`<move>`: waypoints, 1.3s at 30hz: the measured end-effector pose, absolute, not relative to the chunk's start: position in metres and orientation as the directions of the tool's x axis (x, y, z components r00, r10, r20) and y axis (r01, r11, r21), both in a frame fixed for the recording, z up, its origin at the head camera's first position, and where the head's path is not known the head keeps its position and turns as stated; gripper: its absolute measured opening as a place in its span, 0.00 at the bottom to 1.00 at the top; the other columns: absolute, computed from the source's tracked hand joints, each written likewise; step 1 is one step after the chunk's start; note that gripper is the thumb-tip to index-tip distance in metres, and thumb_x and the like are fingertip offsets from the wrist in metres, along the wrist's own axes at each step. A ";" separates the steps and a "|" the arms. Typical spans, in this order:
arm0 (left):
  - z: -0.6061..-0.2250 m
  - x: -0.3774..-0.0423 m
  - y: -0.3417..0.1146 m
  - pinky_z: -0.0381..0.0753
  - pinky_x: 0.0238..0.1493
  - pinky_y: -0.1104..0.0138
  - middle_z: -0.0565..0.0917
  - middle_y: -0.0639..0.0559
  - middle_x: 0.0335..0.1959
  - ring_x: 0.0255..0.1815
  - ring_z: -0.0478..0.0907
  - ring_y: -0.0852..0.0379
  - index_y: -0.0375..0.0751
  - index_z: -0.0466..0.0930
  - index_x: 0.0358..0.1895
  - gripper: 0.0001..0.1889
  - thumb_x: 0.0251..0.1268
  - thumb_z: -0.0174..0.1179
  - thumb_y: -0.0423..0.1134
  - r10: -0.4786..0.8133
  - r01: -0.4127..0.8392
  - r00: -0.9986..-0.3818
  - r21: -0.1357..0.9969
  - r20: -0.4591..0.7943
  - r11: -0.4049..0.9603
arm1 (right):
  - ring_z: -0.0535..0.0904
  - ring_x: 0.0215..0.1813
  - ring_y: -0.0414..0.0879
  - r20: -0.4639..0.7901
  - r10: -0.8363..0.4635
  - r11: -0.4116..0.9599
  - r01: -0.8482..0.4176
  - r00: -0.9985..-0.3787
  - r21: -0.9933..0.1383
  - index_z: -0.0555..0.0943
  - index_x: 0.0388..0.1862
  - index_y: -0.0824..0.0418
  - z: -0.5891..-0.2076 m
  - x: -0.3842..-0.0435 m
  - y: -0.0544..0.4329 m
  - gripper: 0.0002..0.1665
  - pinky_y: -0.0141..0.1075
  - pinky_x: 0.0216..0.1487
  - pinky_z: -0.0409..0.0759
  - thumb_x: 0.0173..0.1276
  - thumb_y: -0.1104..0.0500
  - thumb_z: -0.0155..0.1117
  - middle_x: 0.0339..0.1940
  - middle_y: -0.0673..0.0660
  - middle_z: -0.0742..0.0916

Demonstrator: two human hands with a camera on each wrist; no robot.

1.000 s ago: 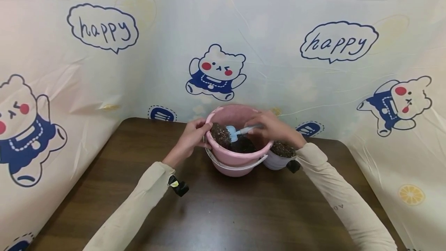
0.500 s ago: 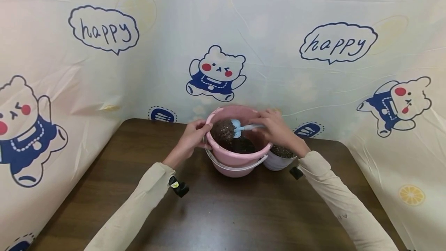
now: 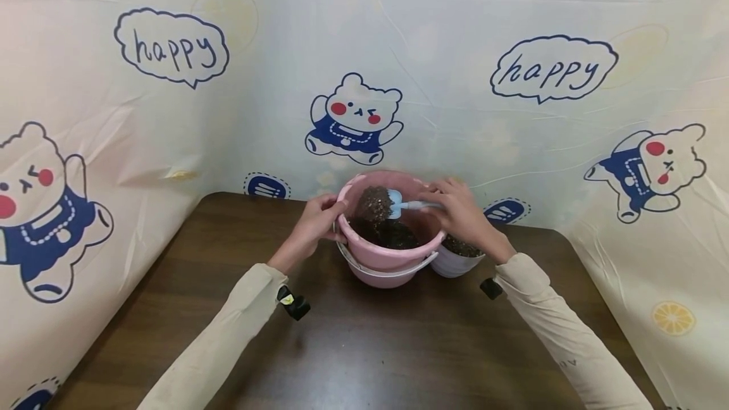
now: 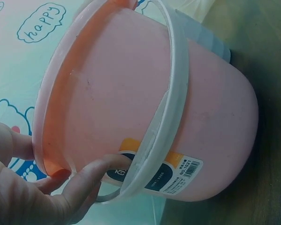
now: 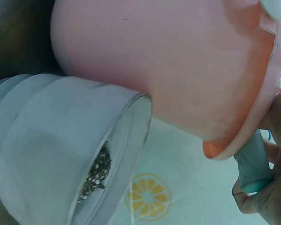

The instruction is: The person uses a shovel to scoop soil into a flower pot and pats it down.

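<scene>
A pink bucket (image 3: 376,259) with dark soil (image 3: 398,237) inside stands at the back of the table. My left hand (image 3: 310,226) grips its rim on the left, thumb over the edge; the left wrist view shows a finger touching the white bail handle (image 4: 178,84). Over the bucket's opening, my right hand (image 3: 462,212) holds a small trowel (image 3: 397,205) with a pale blue blade and greyish handle. A heaped clump of soil (image 3: 376,205) sits at its blade, hiding the tip. Right beside the bucket is a whitish ribbed pot (image 3: 455,266) with soil in it.
The dark wooden table (image 3: 353,347) reaches toward me in front of the bucket. Behind it and at both sides hangs a printed cloth (image 3: 444,119) with bears and lettering, close to the bucket's back.
The trowel and soil clump have risen and shifted right inside the bucket, as my right hand moved right. My left hand keeps its grip on the rim.
</scene>
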State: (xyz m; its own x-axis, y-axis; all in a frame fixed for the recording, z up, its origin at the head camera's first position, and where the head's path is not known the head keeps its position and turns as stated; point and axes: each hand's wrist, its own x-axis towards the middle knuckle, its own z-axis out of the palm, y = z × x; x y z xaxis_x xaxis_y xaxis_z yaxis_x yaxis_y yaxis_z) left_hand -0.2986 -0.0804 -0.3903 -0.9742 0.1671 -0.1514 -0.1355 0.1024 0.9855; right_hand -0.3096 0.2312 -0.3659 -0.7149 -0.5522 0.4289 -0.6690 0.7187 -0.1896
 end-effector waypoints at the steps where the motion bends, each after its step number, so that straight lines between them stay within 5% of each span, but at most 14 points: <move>1: -0.390 -0.299 -0.080 0.93 0.35 0.60 0.75 0.30 0.65 0.42 0.83 0.48 0.32 0.68 0.75 0.25 0.84 0.51 0.42 0.166 -0.138 -0.974 0.985 -0.153 0.100 | 0.76 0.56 0.59 0.438 -0.551 0.711 -0.675 -0.710 -0.199 0.89 0.55 0.63 -0.366 -0.309 0.233 0.15 0.60 0.63 0.73 0.71 0.64 0.71 0.51 0.61 0.87; 6: -0.391 -0.301 -0.079 0.93 0.34 0.61 0.75 0.30 0.63 0.41 0.82 0.50 0.32 0.70 0.73 0.24 0.83 0.52 0.42 0.165 -0.133 -0.975 0.987 -0.147 0.094 | 0.76 0.54 0.59 0.493 -0.522 0.685 -0.686 -0.696 -0.243 0.89 0.55 0.65 -0.367 -0.307 0.244 0.15 0.57 0.55 0.75 0.70 0.66 0.71 0.49 0.61 0.86; 13: -0.393 -0.300 -0.080 0.93 0.35 0.60 0.74 0.29 0.63 0.39 0.82 0.51 0.30 0.70 0.72 0.24 0.83 0.53 0.41 0.163 -0.134 -0.976 0.987 -0.146 0.087 | 0.77 0.58 0.59 0.503 -0.494 0.692 -0.671 -0.709 -0.267 0.88 0.58 0.65 -0.367 -0.304 0.260 0.17 0.57 0.57 0.77 0.71 0.66 0.71 0.55 0.63 0.86; 24: -0.391 -0.300 -0.080 0.93 0.35 0.61 0.74 0.29 0.66 0.44 0.82 0.48 0.31 0.69 0.74 0.25 0.83 0.53 0.42 0.160 -0.142 -0.975 0.986 -0.156 0.092 | 0.78 0.46 0.55 0.540 -0.476 0.719 -0.661 -0.694 -0.215 0.89 0.53 0.65 -0.359 -0.296 0.289 0.16 0.46 0.41 0.75 0.67 0.69 0.73 0.46 0.61 0.87; 31: -0.391 -0.300 -0.079 0.93 0.35 0.61 0.74 0.29 0.65 0.43 0.82 0.48 0.32 0.70 0.73 0.24 0.83 0.52 0.42 0.153 -0.139 -0.976 0.985 -0.153 0.100 | 0.77 0.45 0.54 0.561 -0.454 0.732 -0.649 -0.692 -0.209 0.89 0.52 0.67 -0.354 -0.290 0.306 0.16 0.42 0.40 0.73 0.66 0.71 0.73 0.44 0.61 0.87; 39: -0.393 -0.299 -0.080 0.93 0.35 0.61 0.75 0.30 0.65 0.44 0.82 0.48 0.32 0.70 0.73 0.24 0.82 0.52 0.41 0.150 -0.139 -0.977 0.985 -0.153 0.103 | 0.75 0.42 0.55 0.644 -0.444 0.726 -0.672 -0.623 -0.149 0.89 0.50 0.68 -0.350 -0.288 0.329 0.18 0.39 0.42 0.67 0.59 0.75 0.75 0.39 0.63 0.87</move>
State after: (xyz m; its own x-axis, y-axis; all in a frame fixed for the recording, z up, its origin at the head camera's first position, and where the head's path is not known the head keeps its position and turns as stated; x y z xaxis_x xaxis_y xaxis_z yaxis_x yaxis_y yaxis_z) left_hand -0.2994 -0.0799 -0.3926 -0.9767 0.1500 -0.1533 -0.1388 0.1030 0.9850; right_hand -0.2884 0.3288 -0.3499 -0.6230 -0.4443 0.6438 -0.6715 0.7259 -0.1488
